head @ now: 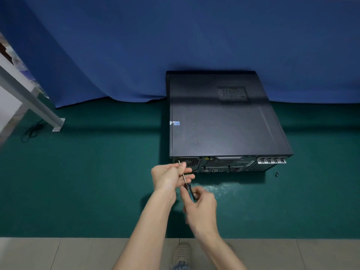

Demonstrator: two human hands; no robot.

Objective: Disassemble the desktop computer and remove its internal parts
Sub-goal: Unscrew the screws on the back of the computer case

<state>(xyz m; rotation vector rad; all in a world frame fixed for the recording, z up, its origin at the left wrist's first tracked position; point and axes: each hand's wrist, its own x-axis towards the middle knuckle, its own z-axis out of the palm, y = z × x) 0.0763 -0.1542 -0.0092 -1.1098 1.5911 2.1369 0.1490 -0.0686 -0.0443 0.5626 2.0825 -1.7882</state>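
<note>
Green matting covers the floor below a hanging blue cloth, with pale tiles along the near edge. On the matting lies the black desktop computer, flat on 1 side, lid on, its rear panel facing the person. The left hand pinches the metal shaft of a screwdriver just below the tip, which sits at the panel's left corner. The right hand is curled round the dark handle, slightly blurred. 1 small black part lies on the matting near the case's right corner. A grey metal leg and a dark cable are far left; a mesh shoe shows on the tiles.
</note>
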